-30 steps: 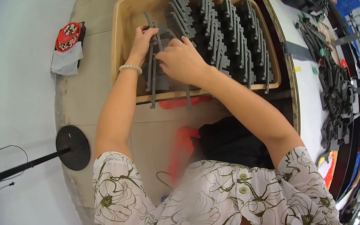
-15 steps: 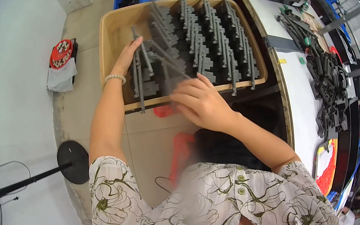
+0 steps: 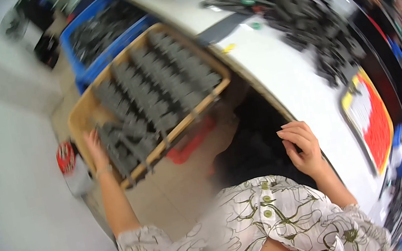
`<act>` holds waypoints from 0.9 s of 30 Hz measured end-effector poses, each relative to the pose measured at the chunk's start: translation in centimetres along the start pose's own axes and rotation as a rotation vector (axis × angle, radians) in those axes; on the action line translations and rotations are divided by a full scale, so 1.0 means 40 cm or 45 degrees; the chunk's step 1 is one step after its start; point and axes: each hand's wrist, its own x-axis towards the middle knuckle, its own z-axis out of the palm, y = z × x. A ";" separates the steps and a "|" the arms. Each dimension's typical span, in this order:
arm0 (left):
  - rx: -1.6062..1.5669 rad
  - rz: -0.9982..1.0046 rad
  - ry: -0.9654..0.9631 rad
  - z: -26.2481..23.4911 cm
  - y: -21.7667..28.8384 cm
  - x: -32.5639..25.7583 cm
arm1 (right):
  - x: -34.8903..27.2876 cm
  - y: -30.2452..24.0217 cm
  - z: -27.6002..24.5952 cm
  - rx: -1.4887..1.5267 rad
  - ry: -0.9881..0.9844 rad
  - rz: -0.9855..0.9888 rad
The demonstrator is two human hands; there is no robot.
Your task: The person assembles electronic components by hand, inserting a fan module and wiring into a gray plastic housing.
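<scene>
A tan plastic bin (image 3: 76, 126) holds dark grey plastic parts (image 3: 151, 78) stood in several slanting rows. At the bin's left end, my left hand (image 3: 96, 149) reaches in beside the nearest row, against the end parts (image 3: 122, 146). Its fingers are smeared by motion, so their grip is unclear. My right hand (image 3: 303, 150) hangs over the near edge of the white table, away from the bin. Its fingers are loosely bent, the thumb stands apart, and nothing shows in it.
Behind the bin stands a blue crate (image 3: 75, 58) full of dark parts. A heap of black parts (image 3: 300, 18) lies on the white table (image 3: 271, 82), with a tray of small red pieces (image 3: 373, 123) nearer. A red container (image 3: 65, 157) is on the left.
The view has turned toward the right. My right hand has left the bin and moved right to the table edge. My left hand stays at the bin's left end.
</scene>
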 end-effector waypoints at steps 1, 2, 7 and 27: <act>0.068 0.084 0.038 -0.165 -0.026 0.008 | -0.015 0.000 -0.031 0.026 0.052 -0.012; 0.129 0.165 0.004 -0.129 -0.019 0.019 | -0.038 0.020 -0.064 -0.063 0.102 0.038; 0.250 0.382 0.609 0.216 0.360 -0.111 | -0.166 0.078 -0.198 -0.405 0.360 0.357; 0.837 1.755 -1.367 1.421 0.377 -0.523 | -0.533 0.013 -0.405 -0.848 0.794 0.933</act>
